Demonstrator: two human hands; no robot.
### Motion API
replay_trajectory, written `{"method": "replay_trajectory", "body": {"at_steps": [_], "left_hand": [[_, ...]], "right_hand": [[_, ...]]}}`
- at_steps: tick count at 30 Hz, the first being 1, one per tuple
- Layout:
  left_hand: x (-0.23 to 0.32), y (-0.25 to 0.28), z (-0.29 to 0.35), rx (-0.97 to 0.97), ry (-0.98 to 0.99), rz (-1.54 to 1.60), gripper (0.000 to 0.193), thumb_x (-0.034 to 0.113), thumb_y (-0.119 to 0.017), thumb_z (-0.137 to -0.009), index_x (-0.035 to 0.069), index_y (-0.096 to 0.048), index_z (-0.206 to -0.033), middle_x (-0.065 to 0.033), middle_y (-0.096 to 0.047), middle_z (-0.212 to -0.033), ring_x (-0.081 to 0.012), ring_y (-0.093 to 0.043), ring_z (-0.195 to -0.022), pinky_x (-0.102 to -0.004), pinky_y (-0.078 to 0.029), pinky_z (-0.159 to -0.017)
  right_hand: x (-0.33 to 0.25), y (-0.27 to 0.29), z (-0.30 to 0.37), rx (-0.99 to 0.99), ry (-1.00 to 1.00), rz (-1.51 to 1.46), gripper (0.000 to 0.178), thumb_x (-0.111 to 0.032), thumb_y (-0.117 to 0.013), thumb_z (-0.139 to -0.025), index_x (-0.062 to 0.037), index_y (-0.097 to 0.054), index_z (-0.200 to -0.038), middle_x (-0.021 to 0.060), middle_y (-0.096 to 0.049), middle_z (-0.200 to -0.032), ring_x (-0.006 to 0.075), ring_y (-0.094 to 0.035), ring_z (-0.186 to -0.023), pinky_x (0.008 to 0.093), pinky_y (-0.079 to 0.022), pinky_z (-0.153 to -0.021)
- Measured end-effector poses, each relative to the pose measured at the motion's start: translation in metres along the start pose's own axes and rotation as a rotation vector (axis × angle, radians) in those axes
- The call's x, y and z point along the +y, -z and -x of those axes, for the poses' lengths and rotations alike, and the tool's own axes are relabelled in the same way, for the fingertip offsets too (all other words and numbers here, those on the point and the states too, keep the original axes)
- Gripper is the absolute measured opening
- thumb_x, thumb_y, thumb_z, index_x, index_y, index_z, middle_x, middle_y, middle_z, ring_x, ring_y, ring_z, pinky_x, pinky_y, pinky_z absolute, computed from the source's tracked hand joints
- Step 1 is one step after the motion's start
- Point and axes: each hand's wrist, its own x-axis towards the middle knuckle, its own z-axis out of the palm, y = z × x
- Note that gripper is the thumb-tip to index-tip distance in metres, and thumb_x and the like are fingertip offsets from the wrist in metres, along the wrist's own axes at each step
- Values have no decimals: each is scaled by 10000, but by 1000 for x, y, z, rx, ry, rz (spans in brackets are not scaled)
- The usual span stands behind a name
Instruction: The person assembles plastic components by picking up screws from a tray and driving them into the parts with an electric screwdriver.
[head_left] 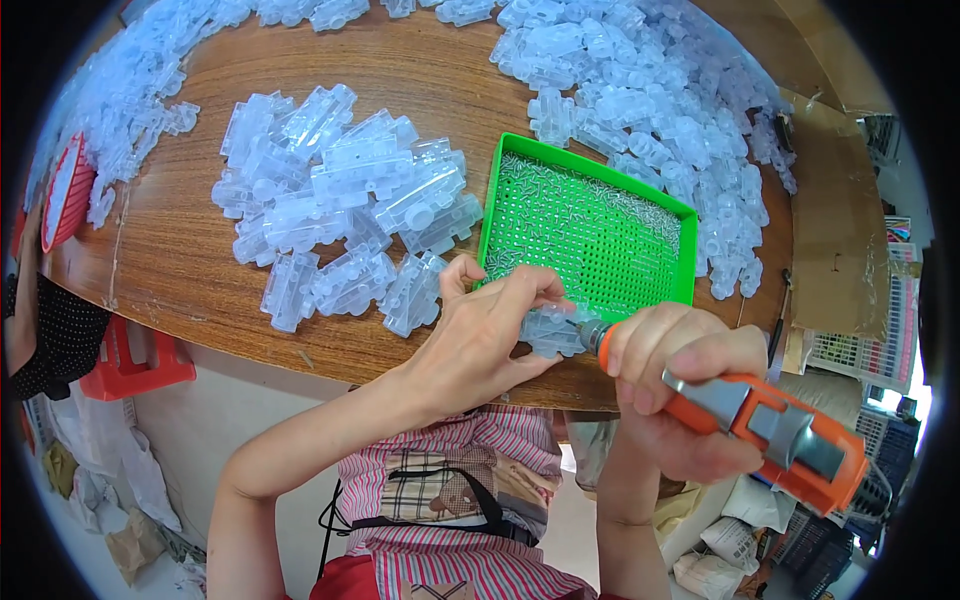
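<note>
My right hand (pixel 672 385) is wrapped round an orange and grey power screwdriver (pixel 815 450), held almost level. The driver's tip meets a clear plastic housing (pixel 552 332) near the front edge of the table. My left hand (pixel 490 335) steadies that housing, thumb on the near side and fingers on the far side. Just beyond both hands lies a green perforated tray (pixel 690 270) holding many small silver screws (pixel 640 210), thickest along its far side and left part. Left of the tray is a loose pile of similar clear housings (pixel 350 180).
A larger heap of clear plastic parts (pixel 660 100) covers the back right, another (pixel 120 100) the far left. A red basket (pixel 68 195) stands at the left edge near another person's arm (pixel 24 290). A red stool (pixel 140 365) is below. Cardboard (pixel 840 230) borders the right.
</note>
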Motion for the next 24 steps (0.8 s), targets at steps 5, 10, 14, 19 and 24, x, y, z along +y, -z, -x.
{"method": "replay_trajectory", "body": {"at_steps": [5,10,14,19,24], "left_hand": [[2,2,-3,23,-42,25,513,119,-742,-716,118,-454,-1140,-7,-660,-1042,-166,-617,-994,-420,-239,-883],[2,-1,0,57,-70,19,477,135,-731,-726,120,-470,-1125,2,-645,-1028,-157,-615,-972,-412,-247,-883],[3,-4,2,20,-55,-11,526,213,-766,-738,131,-506,-1188,-23,-648,-1094,-150,-597,-1034,-427,-237,-916],[15,31,4,87,-112,-140,585,160,-763,-732,104,-506,-1255,-82,-621,-1113,-236,-585,-1030,-411,-367,-922],[7,133,-23,417,79,-423,486,86,-753,-730,71,-567,-1179,-156,-568,-1168,-322,-536,-1121,-388,-435,-950]], "right_hand": [[4,1,2,-76,96,42,526,-436,-786,-773,-25,-532,-979,41,-549,-656,165,-558,-542,317,-470,-527],[8,-6,2,-107,130,169,621,-626,-641,-815,-34,-505,-946,14,-528,-620,136,-514,-527,280,-445,-504],[9,-2,0,-60,87,170,622,-623,-547,-879,-12,-499,-989,27,-512,-614,139,-497,-520,277,-430,-484],[-19,7,-11,181,116,-166,643,-652,-508,-883,-16,-470,-969,17,-496,-585,117,-471,-492,262,-408,-437],[-29,42,-5,292,161,2,594,-608,-505,-904,-20,-467,-983,8,-451,-562,105,-459,-495,240,-369,-436]]}}
